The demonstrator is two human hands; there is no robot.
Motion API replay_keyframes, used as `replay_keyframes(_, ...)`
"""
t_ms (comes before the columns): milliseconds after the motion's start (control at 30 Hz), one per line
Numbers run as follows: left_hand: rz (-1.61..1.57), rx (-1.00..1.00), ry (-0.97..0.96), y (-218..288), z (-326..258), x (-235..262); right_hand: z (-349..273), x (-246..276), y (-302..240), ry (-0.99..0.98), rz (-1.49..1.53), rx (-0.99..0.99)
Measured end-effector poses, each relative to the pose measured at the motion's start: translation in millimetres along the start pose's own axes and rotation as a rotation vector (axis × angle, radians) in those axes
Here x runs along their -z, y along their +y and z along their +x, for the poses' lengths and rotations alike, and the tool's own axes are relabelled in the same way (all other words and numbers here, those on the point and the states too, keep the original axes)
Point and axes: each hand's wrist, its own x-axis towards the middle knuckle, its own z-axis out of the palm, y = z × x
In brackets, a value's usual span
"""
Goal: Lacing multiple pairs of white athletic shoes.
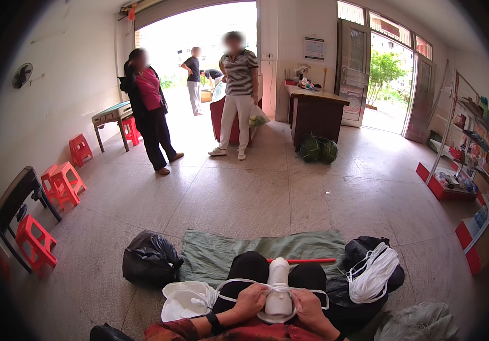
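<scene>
Tiled floor – both hands [281, 304] grip white mould [278, 290], fingertips hidden.

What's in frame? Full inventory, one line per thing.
white moulded plastic piece: 1, white, upright between both hands on the lap
thin white straps: a few, white, looped around that piece
stack of white moulded pieces: 1, white, floor at left knee
bundle of white straps: 1, white, on dark bag at right
black plastic bag: 1, black, floor left
green woven mat: 1, green, under the legs
red rod: 1, red, on mat
red plastic stools: several, red, along left wall
brown wooden desk: 1, brown, back centre
people standing: about four, near doorway
left hand: grip on piece's left side
right hand: grip on piece's right side
</scene>
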Motion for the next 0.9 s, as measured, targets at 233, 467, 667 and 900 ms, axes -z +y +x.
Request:
replay_keyframes(233, 0.069, -0.018, -0.068, 21, 14, 12, 11, 11, -3, -0.046, -0.208, 0.148)
replay_keyframes(467, 0.527, -0.415, -0.364, 32, 39, 28, 39, 14, 1, -0.426, -0.643, 0.391)
replay_keyframes(667, 0.464, -0.484, -0.397, 45, 60, 35, 59, 36, -35, -0.347, -0.281, 0.470)
replay_keyframes(900, -0.403, -0.515, -0.565, 116, 40, 39, 43, 73, -50, 0.156, 0.928, -0.175)
